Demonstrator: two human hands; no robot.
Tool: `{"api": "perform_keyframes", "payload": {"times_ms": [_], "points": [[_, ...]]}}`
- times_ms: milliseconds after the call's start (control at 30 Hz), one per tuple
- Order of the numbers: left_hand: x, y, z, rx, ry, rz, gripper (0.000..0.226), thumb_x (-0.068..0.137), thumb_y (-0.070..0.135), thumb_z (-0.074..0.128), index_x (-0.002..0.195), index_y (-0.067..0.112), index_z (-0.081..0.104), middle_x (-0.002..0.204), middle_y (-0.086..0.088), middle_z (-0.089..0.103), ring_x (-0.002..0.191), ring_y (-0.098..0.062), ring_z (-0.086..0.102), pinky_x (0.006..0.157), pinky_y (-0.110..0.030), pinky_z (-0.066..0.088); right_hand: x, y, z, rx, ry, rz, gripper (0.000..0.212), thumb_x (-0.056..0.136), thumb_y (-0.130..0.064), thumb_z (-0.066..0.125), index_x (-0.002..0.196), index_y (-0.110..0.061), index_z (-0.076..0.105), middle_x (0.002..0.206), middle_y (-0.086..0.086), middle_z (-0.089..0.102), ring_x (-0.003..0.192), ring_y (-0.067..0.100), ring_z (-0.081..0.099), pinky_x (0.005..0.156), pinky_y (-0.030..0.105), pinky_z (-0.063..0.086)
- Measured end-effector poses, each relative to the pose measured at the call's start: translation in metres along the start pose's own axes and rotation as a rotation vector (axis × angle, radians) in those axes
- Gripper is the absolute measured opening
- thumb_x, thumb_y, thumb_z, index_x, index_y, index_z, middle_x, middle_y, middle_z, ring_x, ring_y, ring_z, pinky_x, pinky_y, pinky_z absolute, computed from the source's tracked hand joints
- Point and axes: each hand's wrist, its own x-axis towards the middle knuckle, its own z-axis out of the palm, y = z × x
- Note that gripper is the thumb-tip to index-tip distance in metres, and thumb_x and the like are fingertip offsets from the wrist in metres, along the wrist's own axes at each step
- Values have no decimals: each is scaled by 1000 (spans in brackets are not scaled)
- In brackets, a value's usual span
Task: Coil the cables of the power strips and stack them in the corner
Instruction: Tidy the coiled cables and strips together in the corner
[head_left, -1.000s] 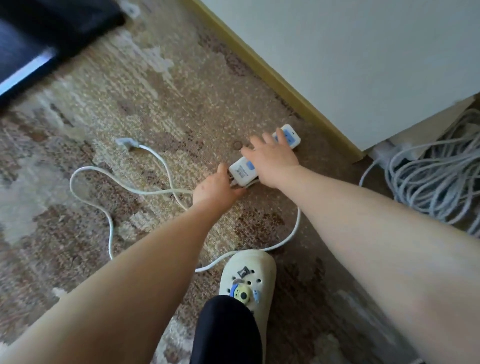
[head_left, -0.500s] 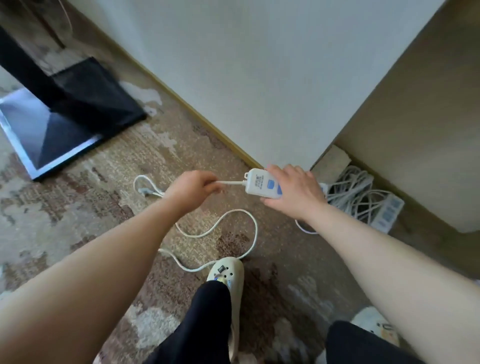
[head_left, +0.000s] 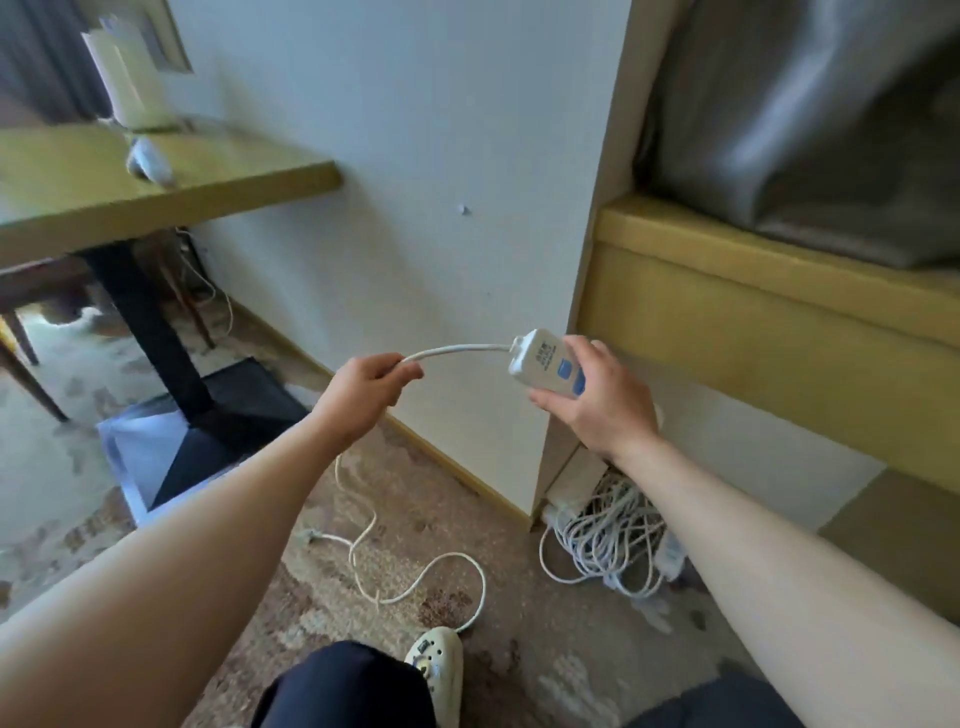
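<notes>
Lifted off the carpet, power strip in right hand, left hand pinching cable.

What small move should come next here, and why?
Probably loop the first turn: right hand holds the strip, left hand pinches the cable beside it, and the rest trails uncoiled on the carpet.

head view | looks forward-down (near) | floor corner
</notes>
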Motion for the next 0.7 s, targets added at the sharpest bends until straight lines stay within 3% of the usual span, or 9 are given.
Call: {"api": "perform_keyframes", "payload": {"times_ms": [133,267,367,533,633,700], "points": [[-23,59,-22,-210,78,28,23,97,30,54,86,20,72,57,2,42,51,-13,38,53,-26,36,-2,-35,-62,49,111,-12,40,81,-58,67,108,-32,52,99,-11,56,81,10,54,56,22,32],[-30,139,-50,-304,206,135,25,96,31,54,84,20,73,56,7,45,52,-12,38,51,-24,34,-1,-78,-122,152,258,-53,40,76,-59,62,108,-37,50,99,-14,60,85,11,58,61,26,38],[-35,213,-82,-349,295,276,24,95,30,56,80,21,72,47,14,44,53,-11,38,52,-26,32,4,-114,-177,240,379,-142,41,78,-57,63,113,-43,47,104,-15,59,88,8,58,69,34,47],[-50,331,-137,-448,433,526,20,93,24,57,86,12,72,52,12,42,56,-8,38,54,-21,31,18,-174,-273,306,553,-272,38,82,-59,60,112,-42,47,104,-14,59,91,9,59,72,33,51],[-61,361,-149,-445,475,603,22,93,24,57,91,8,72,56,8,42,57,-7,38,54,-19,31,18,-192,-304,273,604,-298,37,79,-67,59,104,-43,45,95,-17,60,81,5,60,63,29,48],[-66,354,-145,-415,459,590,23,95,24,55,89,7,71,58,5,39,58,-7,38,52,-17,31,12,-186,-304,240,543,-273,39,78,-72,59,103,-45,44,93,-19,59,80,3,60,65,31,50]]}}
